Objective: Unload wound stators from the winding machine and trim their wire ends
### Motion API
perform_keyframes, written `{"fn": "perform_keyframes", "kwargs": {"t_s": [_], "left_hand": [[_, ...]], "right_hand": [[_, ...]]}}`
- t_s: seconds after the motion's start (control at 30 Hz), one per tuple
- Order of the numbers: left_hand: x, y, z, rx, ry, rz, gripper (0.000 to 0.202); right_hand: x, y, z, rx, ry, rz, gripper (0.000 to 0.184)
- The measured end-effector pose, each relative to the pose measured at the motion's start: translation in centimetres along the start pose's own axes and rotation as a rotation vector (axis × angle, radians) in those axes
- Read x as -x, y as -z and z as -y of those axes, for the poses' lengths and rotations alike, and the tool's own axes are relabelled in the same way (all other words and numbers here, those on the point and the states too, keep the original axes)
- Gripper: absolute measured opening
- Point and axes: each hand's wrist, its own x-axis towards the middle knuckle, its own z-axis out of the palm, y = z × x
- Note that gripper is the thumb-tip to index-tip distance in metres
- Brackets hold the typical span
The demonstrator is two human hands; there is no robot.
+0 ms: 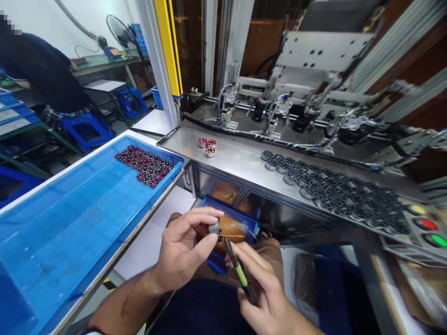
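My left hand (188, 246) pinches a small round motor stator (214, 229) between thumb and fingertips, its grey metal side showing. A thin copper-coloured wire (235, 236) stretches from the stator toward the right. Closed around a pair of cutting pliers (240, 274) with green and black handles is my right hand (261, 284). The dark tip of the pliers points up at the stator's lower right edge, close to the wire; whether the jaws touch the wire I cannot tell. Both hands are above my lap.
Many red-and-copper wound stators (146, 165) fill one end of a blue tray (70, 204) at left. Three more stators (209, 152) sit on the metal bench (237, 163), left of a heap of dark ones (335, 186). Behind stands a machine (279, 107); coloured buttons (428, 224) are at right. A person (45, 70) works far left.
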Motion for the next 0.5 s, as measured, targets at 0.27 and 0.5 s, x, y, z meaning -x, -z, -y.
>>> {"fn": "perform_keyframes", "kwargs": {"t_s": [0.27,0.5], "left_hand": [[0.28,0.22,-0.11,-0.041,-0.039,0.033,0.031],[0.52,0.3,0.11,-0.039,-0.059,0.053,0.037]], "right_hand": [[0.4,-0.11,-0.09,0.1,-0.001,-0.02,0.073],[0.56,-0.18,-0.08,0.122,-0.023,-0.069,0.074]]}}
